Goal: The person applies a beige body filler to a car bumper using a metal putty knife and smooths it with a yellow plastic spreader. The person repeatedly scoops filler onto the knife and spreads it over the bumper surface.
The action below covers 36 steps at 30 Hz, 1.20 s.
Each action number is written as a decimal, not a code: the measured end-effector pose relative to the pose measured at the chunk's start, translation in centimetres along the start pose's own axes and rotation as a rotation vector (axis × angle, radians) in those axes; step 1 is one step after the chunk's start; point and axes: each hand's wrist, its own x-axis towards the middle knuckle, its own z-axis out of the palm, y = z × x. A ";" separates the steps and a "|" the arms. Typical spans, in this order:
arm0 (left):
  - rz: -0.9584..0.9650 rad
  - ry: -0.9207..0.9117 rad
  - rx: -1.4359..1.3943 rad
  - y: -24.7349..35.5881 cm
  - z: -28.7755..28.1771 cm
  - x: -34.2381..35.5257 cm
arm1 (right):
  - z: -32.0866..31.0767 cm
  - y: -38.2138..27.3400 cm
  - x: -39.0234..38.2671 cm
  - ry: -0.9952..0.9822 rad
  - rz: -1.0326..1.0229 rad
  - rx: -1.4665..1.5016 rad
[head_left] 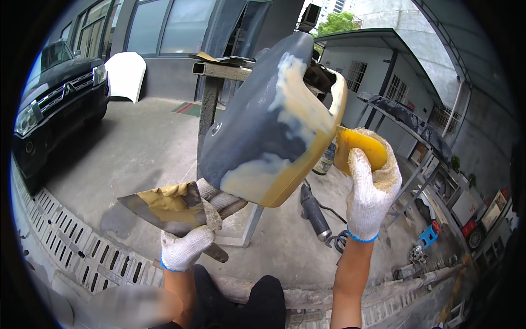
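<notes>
My right hand (370, 192), in a white knit glove with a blue cuff, grips a yellow plastic spreader (356, 141) against or just beside the right edge of a dark grey molded panel (241, 126), which has pale and ochre filler patches. Below and left of the panel, my gloved left hand (186, 247) is closed on the handle of a metal putty knife (143, 205), whose blade carries a lump of mustard-yellow putty (164, 196). The panel rests on a metal stand (210, 96).
A grey power tool (313, 214) with a coiled cord lies on the concrete floor. A dark vehicle (57, 109) stands at left near a white panel (125, 77). Another rack (416, 186) holds dark parts at right, near a blue stool (428, 236). A drainage grate (66, 247) runs along the lower left.
</notes>
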 end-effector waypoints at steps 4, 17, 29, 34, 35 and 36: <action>-0.002 -0.047 -0.048 0.0 0.1 0.1 | 1.0 -1.0 0.8 -0.067 -0.013 -0.063; -0.129 -0.011 -0.026 1.2 1.8 0.2 | 2.6 -0.3 -0.2 -0.037 -0.151 -0.272; -0.154 -0.112 0.143 2.9 2.4 0.8 | 4.6 0.1 -5.8 -0.058 -0.352 -0.450; -0.084 -0.099 0.113 2.1 1.7 0.5 | 5.3 -0.1 -7.6 -0.111 -0.420 -0.520; -0.089 -0.131 0.120 2.2 1.6 0.7 | 5.3 0.0 -8.0 -0.135 -0.432 -0.544; -0.093 -0.163 0.126 2.4 1.5 0.9 | 5.4 -0.1 -8.5 -0.152 -0.450 -0.550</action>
